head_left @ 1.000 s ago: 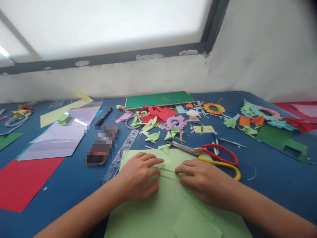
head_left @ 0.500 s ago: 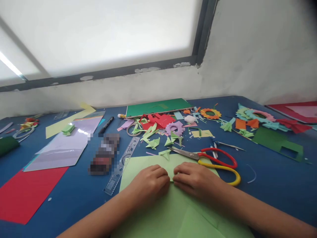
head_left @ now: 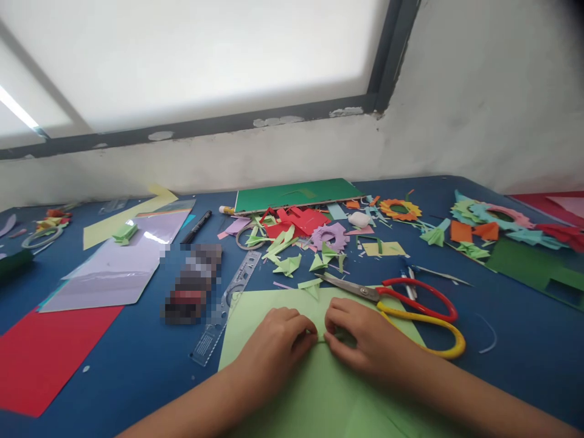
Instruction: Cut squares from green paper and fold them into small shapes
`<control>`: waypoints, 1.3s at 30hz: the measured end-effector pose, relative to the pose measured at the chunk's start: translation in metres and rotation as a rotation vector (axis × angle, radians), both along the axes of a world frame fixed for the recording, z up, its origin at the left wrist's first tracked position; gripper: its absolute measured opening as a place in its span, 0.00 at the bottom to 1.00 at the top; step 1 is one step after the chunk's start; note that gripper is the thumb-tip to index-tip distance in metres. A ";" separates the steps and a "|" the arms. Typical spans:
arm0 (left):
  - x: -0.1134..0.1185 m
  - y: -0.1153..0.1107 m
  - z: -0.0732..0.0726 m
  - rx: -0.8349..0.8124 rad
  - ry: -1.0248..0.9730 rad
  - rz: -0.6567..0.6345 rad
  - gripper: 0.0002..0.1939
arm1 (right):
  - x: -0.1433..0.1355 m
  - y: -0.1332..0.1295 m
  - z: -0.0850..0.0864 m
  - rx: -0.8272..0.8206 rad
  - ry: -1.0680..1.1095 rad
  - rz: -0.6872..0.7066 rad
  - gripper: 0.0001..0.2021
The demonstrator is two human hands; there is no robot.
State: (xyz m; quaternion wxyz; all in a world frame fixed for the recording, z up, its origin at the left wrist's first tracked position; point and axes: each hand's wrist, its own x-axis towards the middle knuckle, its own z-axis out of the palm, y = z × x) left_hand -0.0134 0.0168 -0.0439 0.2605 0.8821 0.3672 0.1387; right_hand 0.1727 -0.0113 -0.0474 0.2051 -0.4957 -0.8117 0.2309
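Observation:
A large light-green sheet of paper [head_left: 246, 322] lies in front of me, under both hands. Over its middle my left hand [head_left: 278, 344] is closed, thumb and forefinger pinched together. Just to its right, my right hand [head_left: 360, 334] makes a like pinch, fingertips almost meeting the left ones. Between the fingertips shows a narrow edge of a small piece of green paper [head_left: 322, 340]; the fingers hide most of it. Scissors [head_left: 365, 293] with one red and one yellow handle lie beyond my right hand, partly on the sheet.
A clear ruler [head_left: 223, 310] and a black pen [head_left: 197, 227] lie on the left, near a blurred-out item. Folded green pieces [head_left: 287, 265], red scraps [head_left: 296, 222] and a purple paper ring [head_left: 329, 236] are strewn at the back. A green board [head_left: 296, 194] stands behind them.
Both hands have rolled slightly, so gaps now show between thumbs and forefingers. The fingertips are a little closer together. The view has shifted slightly to the left.

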 end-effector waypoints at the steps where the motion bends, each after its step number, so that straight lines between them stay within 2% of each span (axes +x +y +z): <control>1: 0.000 0.000 0.000 -0.002 0.002 0.003 0.03 | -0.001 0.000 0.001 -0.008 -0.007 -0.008 0.05; 15: 0.000 0.002 0.002 0.051 0.057 -0.012 0.04 | -0.007 0.000 0.007 -0.078 -0.106 -0.053 0.06; 22: -0.001 0.002 -0.002 0.068 0.024 -0.015 0.04 | 0.003 0.000 0.010 -0.158 0.005 -0.007 0.05; 33: 0.000 0.005 -0.001 -0.019 -0.016 -0.007 0.03 | 0.001 -0.002 0.011 -0.163 -0.101 -0.109 0.06; 39: -0.001 0.005 -0.001 0.008 0.026 -0.019 0.04 | 0.003 0.001 0.012 -0.198 -0.129 -0.115 0.07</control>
